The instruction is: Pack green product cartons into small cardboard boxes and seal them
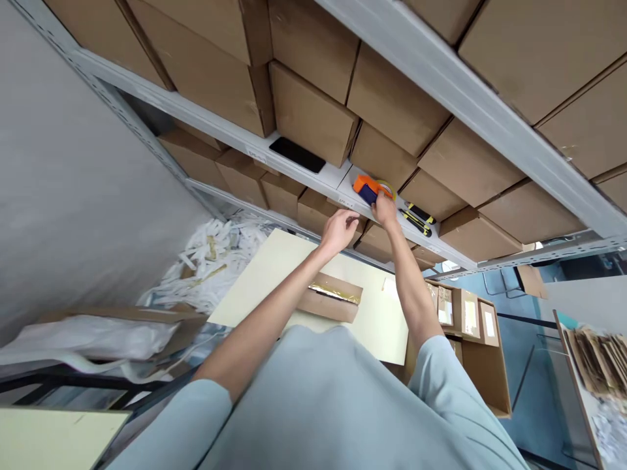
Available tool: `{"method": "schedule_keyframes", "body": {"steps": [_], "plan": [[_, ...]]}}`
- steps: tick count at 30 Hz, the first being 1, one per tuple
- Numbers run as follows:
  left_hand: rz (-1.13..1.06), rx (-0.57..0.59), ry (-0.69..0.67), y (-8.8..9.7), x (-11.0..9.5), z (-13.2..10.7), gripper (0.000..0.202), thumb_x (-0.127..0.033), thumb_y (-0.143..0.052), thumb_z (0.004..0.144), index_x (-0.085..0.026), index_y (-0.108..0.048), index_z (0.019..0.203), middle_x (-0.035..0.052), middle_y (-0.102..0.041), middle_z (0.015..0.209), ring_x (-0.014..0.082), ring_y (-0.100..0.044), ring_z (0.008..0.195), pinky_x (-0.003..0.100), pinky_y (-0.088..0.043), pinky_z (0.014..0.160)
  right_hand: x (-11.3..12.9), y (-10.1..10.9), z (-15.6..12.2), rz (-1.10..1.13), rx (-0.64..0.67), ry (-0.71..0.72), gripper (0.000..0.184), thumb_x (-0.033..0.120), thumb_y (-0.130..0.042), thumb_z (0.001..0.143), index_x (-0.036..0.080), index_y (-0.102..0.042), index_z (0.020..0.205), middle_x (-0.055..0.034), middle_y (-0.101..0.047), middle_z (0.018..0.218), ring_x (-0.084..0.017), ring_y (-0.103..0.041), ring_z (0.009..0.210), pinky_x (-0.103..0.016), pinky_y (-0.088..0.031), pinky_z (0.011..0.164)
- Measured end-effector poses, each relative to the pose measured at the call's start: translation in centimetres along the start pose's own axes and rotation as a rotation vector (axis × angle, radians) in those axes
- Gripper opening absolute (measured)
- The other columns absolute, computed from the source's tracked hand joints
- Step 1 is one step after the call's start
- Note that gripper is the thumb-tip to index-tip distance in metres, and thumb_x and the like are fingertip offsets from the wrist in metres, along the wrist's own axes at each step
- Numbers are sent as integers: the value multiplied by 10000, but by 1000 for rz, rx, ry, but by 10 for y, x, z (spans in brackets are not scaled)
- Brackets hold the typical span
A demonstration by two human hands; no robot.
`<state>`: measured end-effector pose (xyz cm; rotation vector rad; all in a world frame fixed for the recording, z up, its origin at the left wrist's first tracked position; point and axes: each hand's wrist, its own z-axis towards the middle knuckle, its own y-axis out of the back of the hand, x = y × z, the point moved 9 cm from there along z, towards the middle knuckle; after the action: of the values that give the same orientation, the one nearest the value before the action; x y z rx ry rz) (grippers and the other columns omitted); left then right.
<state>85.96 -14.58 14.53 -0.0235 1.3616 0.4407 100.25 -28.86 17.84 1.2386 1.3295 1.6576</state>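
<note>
My right hand [385, 210] is closed on an orange and dark blue tape dispenser [365, 187] at the front of the grey shelf [335, 172]. A roll of yellowish tape [386, 188] shows beside it. Just right of that hand lie two yellow and black box cutters [415, 222]. My left hand [339, 230] hovers below the shelf edge, fingers loosely bent and apart, holding nothing visible. Under my arms, a small cardboard box [329, 301] with shiny tape along its top rests on the cream tabletop [259, 277].
A black phone-like slab [297, 154] lies on the shelf among stacked cardboard boxes [313, 111]. To the right stands an open carton [484, 375] with smaller labelled boxes. White paper strips [210, 261] are heaped at left. Flattened cardboard [595, 359] sits far right.
</note>
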Motion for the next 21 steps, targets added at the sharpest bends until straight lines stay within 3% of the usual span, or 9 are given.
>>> {"method": "schedule_keyframes", "body": {"steps": [3,6,9,11,16,21], "plan": [[-151,-41,30,22,13,-60,291,-356,-716,1033,-242,-786,1290,121,-822,1312,259,-818,1125,447,-713,1048,1,-13,-61,390,-59,43,538,459,-670,1104,138,-598,1529,-240,-754,1455,-378,-742,1346,-577,-582,1235],[-177,-45,71,46,20,-120,328,-448,-785,1019,-261,-758,1287,93,-816,1247,246,-822,1073,433,-728,1018,16,-50,-149,907,10,-1,657,722,-794,999,212,-651,1386,-146,-808,1331,-319,-762,1248,-501,-628,1178],[-131,3,84,64,19,-166,234,-444,-807,1011,-282,-777,1177,67,-803,1156,247,-817,1005,428,-738,986,47,-89,-229,1224,111,-118,771,825,-886,884,241,-686,1347,-114,-816,1329,-298,-773,1263,-454,-631,1194],[-101,34,111,74,21,-189,189,-439,-800,1020,-287,-779,1130,59,-798,1128,244,-812,964,420,-742,953,68,-104,-265,1306,155,-199,824,848,-916,841,257,-696,1371,-105,-817,1332,-303,-768,1308,-459,-615,1237],[-36,66,142,94,25,-222,162,-414,-760,1051,-284,-752,1148,54,-792,1140,242,-798,965,411,-726,951,97,-107,-301,1267,164,-237,781,798,-920,885,271,-705,1421,-108,-798,1335,-310,-700,1429,-463,-575,1299],[16,114,58,106,9,-237,127,-394,-720,1090,-279,-730,1143,56,-790,1141,242,-779,985,398,-694,961,106,-106,-304,1246,202,-234,790,905,-895,819,251,-762,1242,-94,-817,1201,-318,-759,1233,-461,-644,1151]]}}
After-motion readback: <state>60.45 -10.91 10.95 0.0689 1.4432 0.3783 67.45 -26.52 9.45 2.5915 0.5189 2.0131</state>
